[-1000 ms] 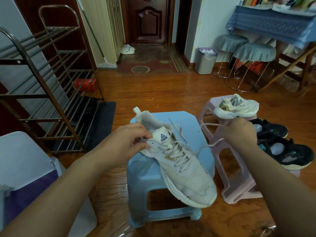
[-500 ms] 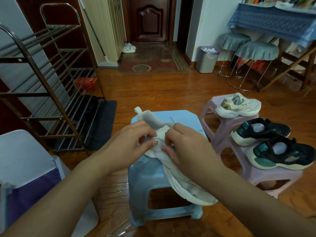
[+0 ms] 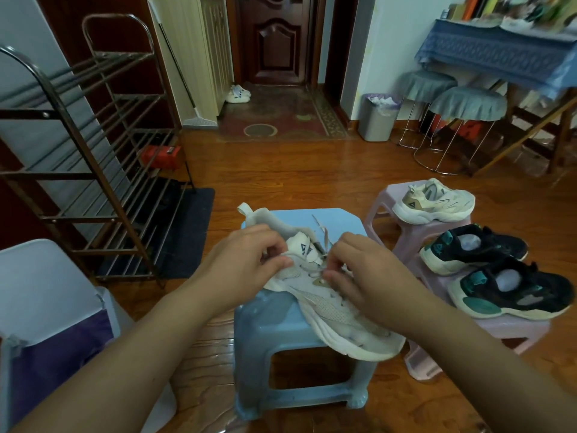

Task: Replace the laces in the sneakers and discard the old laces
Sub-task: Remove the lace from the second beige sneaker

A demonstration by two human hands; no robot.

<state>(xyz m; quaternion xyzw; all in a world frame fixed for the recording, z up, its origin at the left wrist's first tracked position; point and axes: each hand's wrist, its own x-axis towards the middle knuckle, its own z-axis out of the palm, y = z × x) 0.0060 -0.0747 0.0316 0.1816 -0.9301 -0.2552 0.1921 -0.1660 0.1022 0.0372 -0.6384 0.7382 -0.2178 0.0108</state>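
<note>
A white sneaker [image 3: 331, 310] lies tilted on a light blue plastic stool [image 3: 290, 332], toe toward me and overhanging the stool's right front. My left hand [image 3: 246, 260] grips the sneaker's upper by the tongue and collar. My right hand [image 3: 359, 273] pinches the pale lace [image 3: 324, 237] at the upper eyelets, with loose lace ends sticking up behind the tongue. Its matching white sneaker [image 3: 434, 203] sits on a pink stool [image 3: 384, 198] to the right.
Two black and teal sneakers [image 3: 499, 270] rest on a second pink stool [image 3: 512, 329] at right. A metal shoe rack [image 3: 93, 157] stands at left, a grey trash bin [image 3: 377, 117] by the far wall, and a white chair [image 3: 40, 295] at lower left.
One second ago my right hand was pulling the lace out to the right. It has come back to the sneaker and now pinches the lace at the eyelets. The left hand keeps its grip.
</note>
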